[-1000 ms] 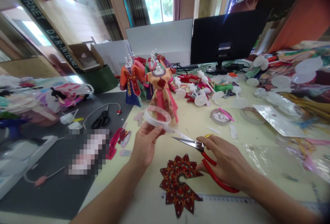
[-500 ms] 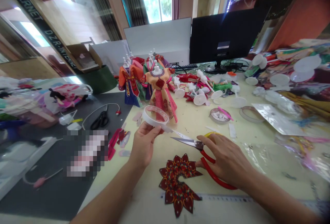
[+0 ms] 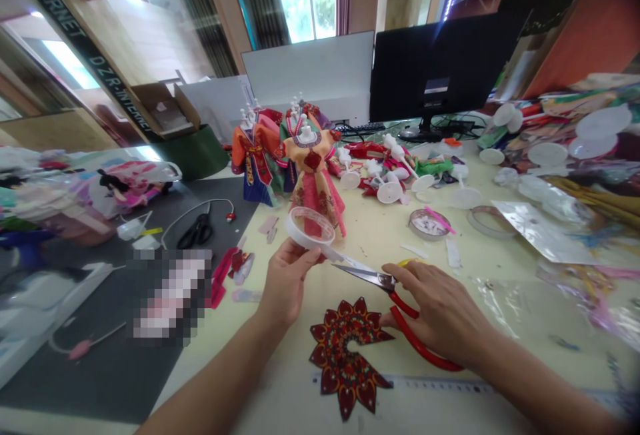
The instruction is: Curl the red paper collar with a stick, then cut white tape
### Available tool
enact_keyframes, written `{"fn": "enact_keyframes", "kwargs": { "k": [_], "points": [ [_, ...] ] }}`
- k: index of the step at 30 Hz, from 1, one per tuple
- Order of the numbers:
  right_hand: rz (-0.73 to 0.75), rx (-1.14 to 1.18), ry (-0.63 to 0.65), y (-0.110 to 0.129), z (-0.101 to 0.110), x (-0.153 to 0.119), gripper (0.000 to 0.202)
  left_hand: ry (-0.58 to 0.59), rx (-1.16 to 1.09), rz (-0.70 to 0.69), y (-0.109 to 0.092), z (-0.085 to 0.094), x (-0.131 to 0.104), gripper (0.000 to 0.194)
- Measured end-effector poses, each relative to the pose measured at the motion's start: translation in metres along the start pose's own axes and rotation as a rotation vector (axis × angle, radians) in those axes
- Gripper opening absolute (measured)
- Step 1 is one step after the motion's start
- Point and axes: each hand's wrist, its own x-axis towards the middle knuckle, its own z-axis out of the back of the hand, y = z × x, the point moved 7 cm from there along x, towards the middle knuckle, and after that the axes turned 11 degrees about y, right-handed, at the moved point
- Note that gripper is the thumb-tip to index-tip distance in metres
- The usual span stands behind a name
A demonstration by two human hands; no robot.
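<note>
My left hand (image 3: 290, 281) pinches a roll of white tape (image 3: 323, 238) between thumb and fingers, its ring tilted up. A strip of tape runs from the roll toward the scissors. My right hand (image 3: 435, 308) is wrapped around the red handles of the scissors (image 3: 385, 281), whose blades point left, close beside the tape strip. Below the blades lies a dark red, petal-edged patterned piece (image 3: 333, 361), flat on the table. It is ring-shaped with a gap on its right side, and my right thumb is near its upper right petals.
Small dressed figures (image 3: 313, 168) stand beyond the tape. A round dish of white bits (image 3: 429, 225) sits to the right, near a clear plastic bag (image 3: 520, 308). Black scissors (image 3: 196, 231) lie on the dark mat (image 3: 100, 381). A ruler (image 3: 440, 385) lies along the front.
My left hand and the tape roll have shifted slightly right, nearer the scissors. My right hand and the scissors have hardly moved.
</note>
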Motion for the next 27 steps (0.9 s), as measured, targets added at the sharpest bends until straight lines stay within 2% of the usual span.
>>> {"fn": "enact_keyframes", "kwargs": {
  "k": [10,27],
  "points": [
    [-0.050,0.083,0.062,-0.0016,-0.0021,0.0008,0.055,0.013,-0.054,0.044,0.0057,-0.0032,-0.0050,0.024],
    [-0.106,0.172,0.183,-0.0023,-0.0078,0.0031,0.058,0.021,-0.027,0.044,0.0038,-0.0064,-0.0064,0.023]
  ]
}}
